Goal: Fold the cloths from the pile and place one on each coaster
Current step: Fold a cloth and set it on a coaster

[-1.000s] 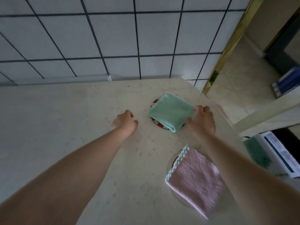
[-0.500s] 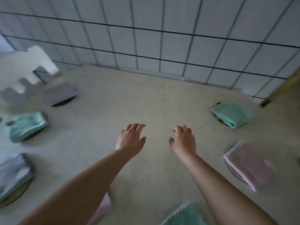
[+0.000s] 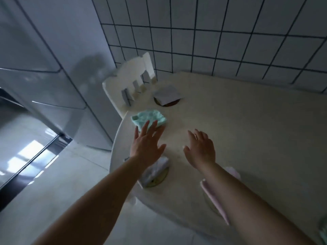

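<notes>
A folded teal cloth [image 3: 150, 119] lies near the table's left edge. My left hand [image 3: 146, 144] reaches toward it with straight, spread fingers whose tips overlap its near edge; it holds nothing. My right hand [image 3: 200, 149] hovers open over the bare tabletop to the right. A folded grey cloth [image 3: 167, 94] sits on a dark coaster [image 3: 172, 103] further back. Below my left wrist a white cloth [image 3: 155, 169] lies on a coaster [image 3: 159, 180]. A folded pink cloth [image 3: 215, 197] on a clear coaster is partly hidden by my right forearm.
The cream table [image 3: 247, 129] stands against a tiled wall [image 3: 221, 32]. A white chair back [image 3: 131, 82] stands at the table's far left. A grey refrigerator [image 3: 44, 68] fills the left side, above pale floor [image 3: 53, 183]. A sliver of teal cloth [image 3: 323, 228] shows at the right edge.
My view has swung left from the teal and pink cloths at the right end to the table's left end. Both hands left the teal cloth and moved left, opening their fingers.
</notes>
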